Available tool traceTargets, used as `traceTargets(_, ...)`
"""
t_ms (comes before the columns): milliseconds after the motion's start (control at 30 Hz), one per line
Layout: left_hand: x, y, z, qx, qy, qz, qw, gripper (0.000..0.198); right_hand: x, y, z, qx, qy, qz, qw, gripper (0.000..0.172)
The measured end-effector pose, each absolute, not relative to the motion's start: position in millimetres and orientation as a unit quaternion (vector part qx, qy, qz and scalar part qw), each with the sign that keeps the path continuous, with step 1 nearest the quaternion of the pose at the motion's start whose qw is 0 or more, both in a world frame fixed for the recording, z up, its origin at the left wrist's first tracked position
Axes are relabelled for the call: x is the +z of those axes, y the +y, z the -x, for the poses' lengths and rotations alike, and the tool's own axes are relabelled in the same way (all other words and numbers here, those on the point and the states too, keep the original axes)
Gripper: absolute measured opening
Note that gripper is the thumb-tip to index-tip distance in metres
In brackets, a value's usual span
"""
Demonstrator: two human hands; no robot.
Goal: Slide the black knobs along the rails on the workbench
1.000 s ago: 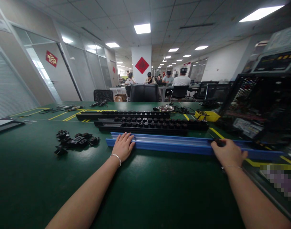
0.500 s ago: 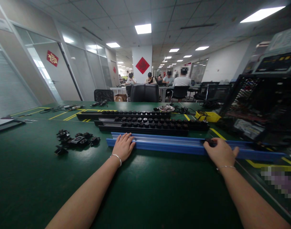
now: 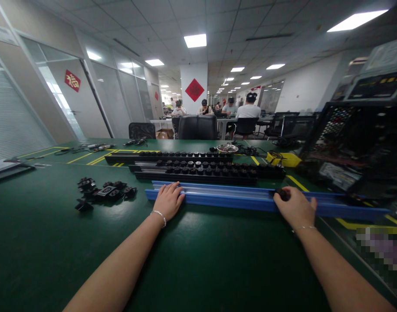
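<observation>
A long blue channel rail (image 3: 227,200) lies across the green table, open side up. At its left end, my left hand (image 3: 168,200) grips the near wall, fingers over the edge and thumb along the front. Towards the right of the rail, my right hand (image 3: 296,206) is closed on a small black module (image 3: 282,194), pinched between thumb and fingers inside the channel. The palm hides part of that module. Left of the rail sits a loose pile of black modules (image 3: 109,190).
Behind the blue rail lie several black rails (image 3: 195,177) with rows of black modules. Further back are a metal bowl (image 3: 227,148) and a yellow bin (image 3: 284,159) with cables. A black metal rack (image 3: 351,143) stands at the right. People sit at distant desks.
My right hand has slid a little to the left along the channel with the black module. My left hand and the blue rail stay where they were.
</observation>
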State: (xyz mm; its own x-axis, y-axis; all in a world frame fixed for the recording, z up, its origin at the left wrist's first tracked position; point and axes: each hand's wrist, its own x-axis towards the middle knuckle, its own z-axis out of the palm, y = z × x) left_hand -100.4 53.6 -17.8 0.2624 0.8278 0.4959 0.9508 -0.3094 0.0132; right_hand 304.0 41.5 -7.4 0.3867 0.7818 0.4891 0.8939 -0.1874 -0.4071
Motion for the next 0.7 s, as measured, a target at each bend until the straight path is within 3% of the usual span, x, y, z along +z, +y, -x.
traceTargets(700, -17.8, 54.1, 100.0, -0.207, -0.571, 0.783, 0.134, 0.036, -12.1, 47.3, -294.5, -0.115, -0.613, 0.715, 0.316, 0.035)
